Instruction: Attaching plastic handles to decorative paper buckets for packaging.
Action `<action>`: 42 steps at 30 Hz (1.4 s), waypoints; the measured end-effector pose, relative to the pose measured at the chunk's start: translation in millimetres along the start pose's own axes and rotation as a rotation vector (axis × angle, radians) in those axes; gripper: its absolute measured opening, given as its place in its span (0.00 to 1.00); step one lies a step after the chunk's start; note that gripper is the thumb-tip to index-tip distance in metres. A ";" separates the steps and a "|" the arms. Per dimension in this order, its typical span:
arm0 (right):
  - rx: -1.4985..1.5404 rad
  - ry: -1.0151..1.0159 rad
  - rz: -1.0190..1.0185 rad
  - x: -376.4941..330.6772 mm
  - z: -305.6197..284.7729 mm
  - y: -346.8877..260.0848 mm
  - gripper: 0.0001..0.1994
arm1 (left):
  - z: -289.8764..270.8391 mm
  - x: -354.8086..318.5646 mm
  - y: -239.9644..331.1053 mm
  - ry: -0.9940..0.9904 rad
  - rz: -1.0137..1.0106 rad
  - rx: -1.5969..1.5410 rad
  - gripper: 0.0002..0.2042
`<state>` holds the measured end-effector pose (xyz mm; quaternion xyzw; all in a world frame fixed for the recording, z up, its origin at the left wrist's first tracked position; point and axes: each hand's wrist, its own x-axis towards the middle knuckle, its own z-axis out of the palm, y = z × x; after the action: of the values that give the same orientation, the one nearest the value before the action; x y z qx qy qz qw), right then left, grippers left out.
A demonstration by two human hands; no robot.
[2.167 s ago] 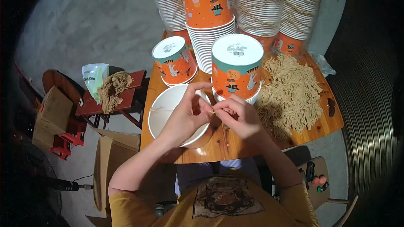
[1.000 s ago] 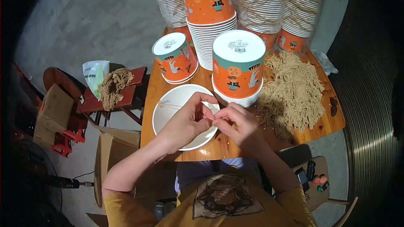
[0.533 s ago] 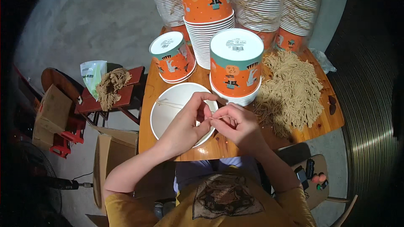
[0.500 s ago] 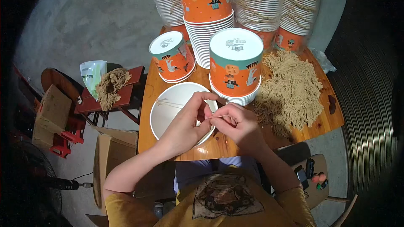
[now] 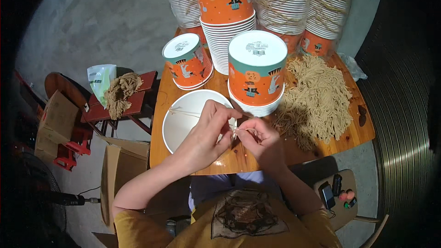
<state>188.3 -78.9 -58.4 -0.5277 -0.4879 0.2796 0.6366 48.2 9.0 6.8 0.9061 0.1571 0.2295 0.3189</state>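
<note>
A white paper bucket [image 5: 177, 131] lies with its open mouth toward me on the near part of the wooden table. Tan string [image 5: 184, 113] runs from its left rim across the inside. At the right rim my left hand [image 5: 202, 140] has its fingers curled and pinches the string. My right hand [image 5: 262, 143], thumb and forefinger pressed together, grips the string's thin end beside it. The exact spot where the string meets the rim is mostly hidden by my fingers.
Upturned orange-and-white buckets [image 5: 255, 71] stand in stacks just behind, with a shorter stack [image 5: 183, 64] at left. A heap of tan strings [image 5: 321, 101] covers the table's right side. Bagged stacks [image 5: 282, 4] rise at the back. A red stool [image 5: 142, 96] holds more string.
My hands have shifted slightly; the right hand has moved a little to the right of the left. The string stays pinched between them, and the bucket has shifted slightly left.
</note>
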 end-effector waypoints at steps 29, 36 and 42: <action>0.348 0.065 0.349 -10.9 8.1 -17.7 0.06 | 14.2 -25.6 18.4 0.115 -0.317 -0.274 0.15; 0.264 0.028 0.349 -13.0 4.9 -18.2 0.07 | 7.5 -16.5 9.3 0.033 -0.464 -0.605 0.09; 0.232 0.033 0.309 -14.3 5.8 -13.4 0.07 | 5.4 -15.0 9.0 -0.023 -0.510 -0.574 0.09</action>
<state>175.6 -92.9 -50.6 -0.5238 -0.3551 0.4196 0.6507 39.6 -6.9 4.1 0.7143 0.3033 0.1673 0.6081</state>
